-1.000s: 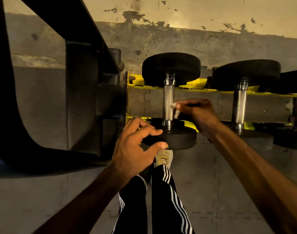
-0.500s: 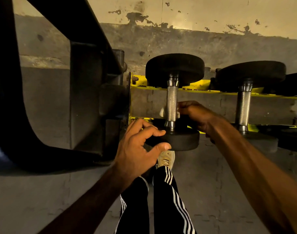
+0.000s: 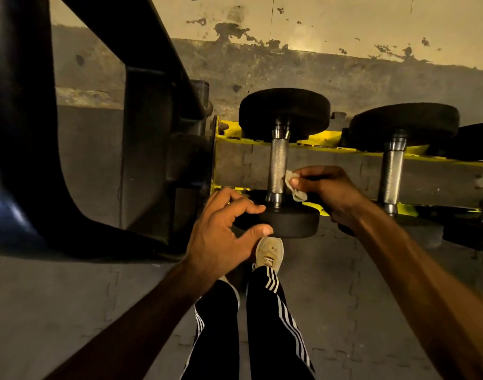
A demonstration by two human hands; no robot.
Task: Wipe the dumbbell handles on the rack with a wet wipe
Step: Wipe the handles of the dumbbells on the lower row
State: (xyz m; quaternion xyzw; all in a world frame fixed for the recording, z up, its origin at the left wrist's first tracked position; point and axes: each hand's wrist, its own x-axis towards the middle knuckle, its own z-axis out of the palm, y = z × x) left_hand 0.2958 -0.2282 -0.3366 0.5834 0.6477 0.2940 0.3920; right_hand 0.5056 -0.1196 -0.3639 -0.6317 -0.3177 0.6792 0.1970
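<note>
A black dumbbell lies across the yellow rack (image 3: pixel 352 153), its knurled steel handle (image 3: pixel 277 163) pointing away from me. My right hand (image 3: pixel 328 187) pinches a small white wet wipe (image 3: pixel 294 185) against the handle's right side, low down near the front weight. My left hand (image 3: pixel 224 237) holds the rim of that front weight (image 3: pixel 292 222) with thumb and curled fingers. A second dumbbell's handle (image 3: pixel 391 174) sits to the right on the same rack.
A large black machine frame (image 3: pixel 141 149) stands close on the left of the rack. A stained wall (image 3: pixel 344 31) runs behind. My striped trouser legs and a pale shoe (image 3: pixel 270 252) are below the dumbbell on the grey floor. A third dumbbell shows at the right edge.
My right hand had the wipe wrapped round behind the handle half a second ago; now the wipe is back on the handle's right side. The left hand has stayed on the front weight.
</note>
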